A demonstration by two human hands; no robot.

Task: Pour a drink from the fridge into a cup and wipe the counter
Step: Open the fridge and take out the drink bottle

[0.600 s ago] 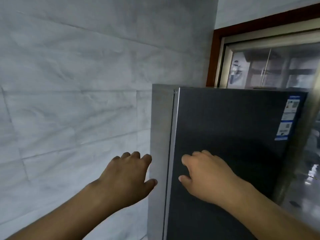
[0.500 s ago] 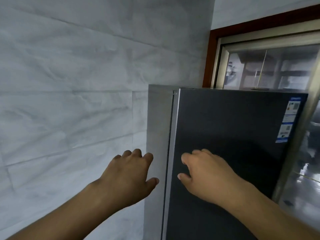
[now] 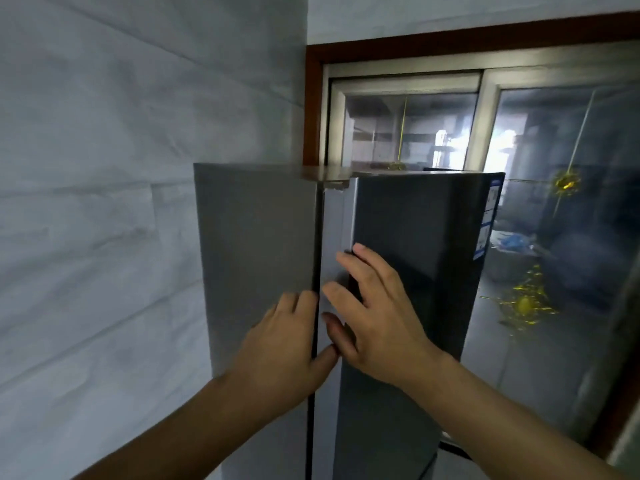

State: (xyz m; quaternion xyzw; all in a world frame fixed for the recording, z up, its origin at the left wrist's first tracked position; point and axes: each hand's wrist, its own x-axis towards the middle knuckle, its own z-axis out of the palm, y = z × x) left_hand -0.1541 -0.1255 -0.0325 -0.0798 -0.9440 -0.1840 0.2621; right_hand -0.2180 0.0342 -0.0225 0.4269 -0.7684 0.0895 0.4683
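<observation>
A tall grey fridge [image 3: 256, 244] stands against the tiled wall. Its dark glossy door [image 3: 415, 244] fills the middle of the view, and a thin dark gap runs down its left edge. My left hand [image 3: 280, 355] lies flat on the fridge's grey side, fingers at that gap. My right hand [image 3: 377, 317] has its fingers spread and bent around the door's left edge. The inside of the fridge, any drink, cup and counter are hidden.
A pale marbled tile wall [image 3: 97, 220] fills the left. Behind the fridge on the right is a brown-framed sliding glass door [image 3: 561, 140] with yellow splat stickers. A blue-and-white label [image 3: 486, 220] sits on the door's top right corner.
The view has swung so the fridge's grey side now shows. Both hands have moved in to the door's left edge; the right one now curls around it.
</observation>
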